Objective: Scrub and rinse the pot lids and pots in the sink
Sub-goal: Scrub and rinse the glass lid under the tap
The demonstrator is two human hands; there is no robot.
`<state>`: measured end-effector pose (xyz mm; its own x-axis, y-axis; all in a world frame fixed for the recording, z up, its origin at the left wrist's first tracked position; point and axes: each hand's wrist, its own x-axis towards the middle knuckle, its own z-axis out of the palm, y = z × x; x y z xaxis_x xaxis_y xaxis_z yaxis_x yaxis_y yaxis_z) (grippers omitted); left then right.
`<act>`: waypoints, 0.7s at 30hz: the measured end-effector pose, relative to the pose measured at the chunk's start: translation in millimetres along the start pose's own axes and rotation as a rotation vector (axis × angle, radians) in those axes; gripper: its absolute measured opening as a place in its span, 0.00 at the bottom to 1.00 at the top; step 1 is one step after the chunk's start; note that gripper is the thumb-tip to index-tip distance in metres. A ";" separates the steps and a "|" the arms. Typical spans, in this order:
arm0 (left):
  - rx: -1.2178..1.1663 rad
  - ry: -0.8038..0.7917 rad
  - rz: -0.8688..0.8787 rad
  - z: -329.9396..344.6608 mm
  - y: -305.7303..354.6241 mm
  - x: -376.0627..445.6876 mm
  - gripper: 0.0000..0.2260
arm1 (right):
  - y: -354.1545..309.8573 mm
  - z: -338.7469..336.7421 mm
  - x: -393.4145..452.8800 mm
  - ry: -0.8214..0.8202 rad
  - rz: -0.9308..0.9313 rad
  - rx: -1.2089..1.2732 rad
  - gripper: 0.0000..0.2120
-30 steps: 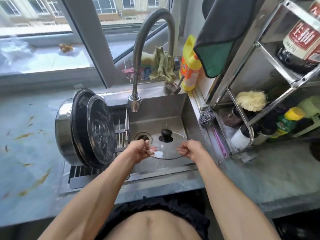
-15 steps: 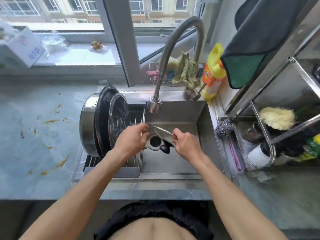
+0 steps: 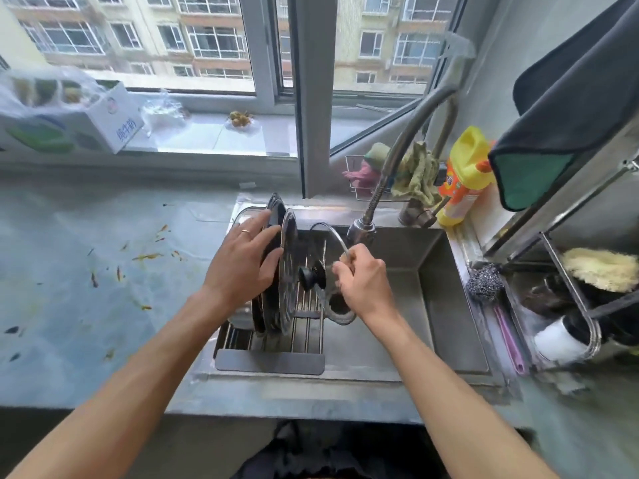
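The grey counter (image 3: 86,271), flecked with orange scraps, surrounds a steel sink (image 3: 428,305) where a drying rack (image 3: 304,337) spans the left side and holds dark pans (image 3: 276,257) standing on edge against a steel pot (image 3: 242,319). The left hand (image 3: 242,267) rests on those pans with its fingers (image 3: 266,236) spread apart and straight. The right hand (image 3: 363,285) has its fingers curled tight on the rim of a glass lid (image 3: 328,236), held upright over the rack, black knob (image 3: 311,276) facing the pans.
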<state>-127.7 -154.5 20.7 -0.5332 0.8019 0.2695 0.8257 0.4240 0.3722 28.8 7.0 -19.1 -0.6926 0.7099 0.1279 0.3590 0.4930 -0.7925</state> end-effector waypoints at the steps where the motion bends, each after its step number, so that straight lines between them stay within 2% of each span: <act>1: -0.024 -0.013 0.007 1.6 -3.4 -1.7 0.19 | -4.9 6.7 5.4 0.006 0.048 0.036 0.06; 7: -0.103 -0.029 0.064 9.1 -20.6 -11.4 0.19 | -21.9 50.0 30.5 0.022 0.250 0.014 0.05; 11: -0.125 -0.008 0.067 10.6 -25.6 -14.0 0.18 | -24.7 68.1 32.4 -0.033 0.322 -0.101 0.05; 18: -0.181 0.034 0.082 19.8 -33.7 -13.6 0.16 | -22.9 80.4 33.0 -0.027 0.380 -0.129 0.07; 21: -0.197 0.057 0.090 23.2 -35.2 -13.7 0.15 | -25.8 82.5 35.9 -0.094 0.391 -0.108 0.05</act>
<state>-145.2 -170.6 -16.6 -0.4733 0.8053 0.3572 0.8213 0.2567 0.5096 -57.0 -21.7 -43.2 -0.5433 0.8077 -0.2291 0.6663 0.2488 -0.7030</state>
